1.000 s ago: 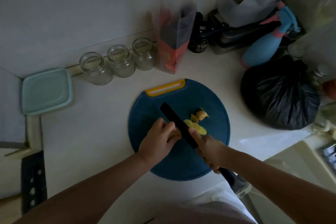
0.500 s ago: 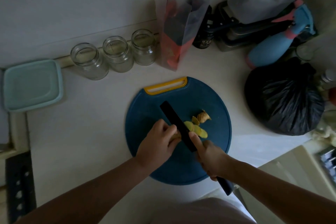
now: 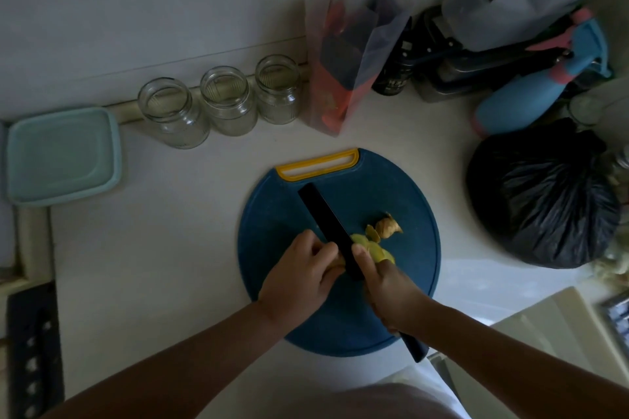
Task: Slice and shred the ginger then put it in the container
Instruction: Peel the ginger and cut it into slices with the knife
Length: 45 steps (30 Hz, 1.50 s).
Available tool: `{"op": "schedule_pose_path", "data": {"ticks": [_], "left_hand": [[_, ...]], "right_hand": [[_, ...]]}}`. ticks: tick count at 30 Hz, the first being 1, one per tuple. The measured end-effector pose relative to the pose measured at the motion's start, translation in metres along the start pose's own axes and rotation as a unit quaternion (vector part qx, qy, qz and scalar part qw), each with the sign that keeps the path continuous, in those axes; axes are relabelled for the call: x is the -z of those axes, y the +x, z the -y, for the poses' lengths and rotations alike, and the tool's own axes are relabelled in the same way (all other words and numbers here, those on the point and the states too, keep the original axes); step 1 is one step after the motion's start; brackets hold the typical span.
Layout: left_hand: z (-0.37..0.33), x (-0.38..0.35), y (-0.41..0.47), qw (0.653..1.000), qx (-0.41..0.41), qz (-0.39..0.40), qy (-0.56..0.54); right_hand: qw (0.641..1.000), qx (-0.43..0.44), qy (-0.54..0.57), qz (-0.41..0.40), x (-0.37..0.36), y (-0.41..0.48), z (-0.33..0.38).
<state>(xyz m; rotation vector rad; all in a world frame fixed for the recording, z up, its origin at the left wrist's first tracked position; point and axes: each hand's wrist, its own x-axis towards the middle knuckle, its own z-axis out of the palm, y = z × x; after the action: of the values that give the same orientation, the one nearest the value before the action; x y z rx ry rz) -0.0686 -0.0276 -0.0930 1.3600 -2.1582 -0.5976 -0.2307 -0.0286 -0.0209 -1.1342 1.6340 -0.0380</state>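
My left hand [image 3: 299,277] is curled down over the ginger [image 3: 335,264], pinning the small piece to the cutting board [image 3: 391,187]. Only a sliver of tan shows past the fingertips, right against the blade. My right hand [image 3: 391,286] is clenched round the handle of the knife [image 3: 326,224], forefinger laid forward on the blade. The dark blade runs up and away from that grip, between the two hands. On the far side of the blade from my left grip lie the slices [image 3: 376,248], pale yellow and overlapping, touching my right fingers. Just beyond them is a knobbly end piece [image 3: 388,225].

I judge I'm mid-slicing, with shredding and the transfer not yet begun. Ginger is light, stiff and fibrous. The cut faces will likely be damp and slick, and a stub this small will want to roll or skid. I'd hold it from above with fingertips tucked back, since little is left between grip and edge. The slices look thin and apt to scatter, so I'd stack them flat for shredding, then scoop them up on the blade.

The teal container [image 3: 63,155] sits well to the left of my left grip on the table [image 3: 170,248], lid on. Three open jars [image 3: 224,99] stand between it and the board, further back. Which one is meant I can't tell.
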Motion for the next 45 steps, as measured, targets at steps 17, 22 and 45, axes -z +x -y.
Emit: {"op": "schedule_pose_path", "data": {"ticks": [17, 22, 45], "left_hand": [[0.002, 0.005, 0.004, 1.000, 0.002, 0.004, -0.006], [0.003, 0.005, 0.001, 1.000, -0.014, -0.004, -0.023], [0.001, 0.001, -0.001, 1.000, -0.013, 0.000, 0.010]], "right_hand": [[0.997, 0.040, -0.058, -0.010, -0.007, 0.034, 0.019], [0.997, -0.008, 0.078, 0.011, 0.000, 0.002, 0.000], [0.999, 0.027, -0.021, 0.011, -0.006, 0.024, 0.003]]}}
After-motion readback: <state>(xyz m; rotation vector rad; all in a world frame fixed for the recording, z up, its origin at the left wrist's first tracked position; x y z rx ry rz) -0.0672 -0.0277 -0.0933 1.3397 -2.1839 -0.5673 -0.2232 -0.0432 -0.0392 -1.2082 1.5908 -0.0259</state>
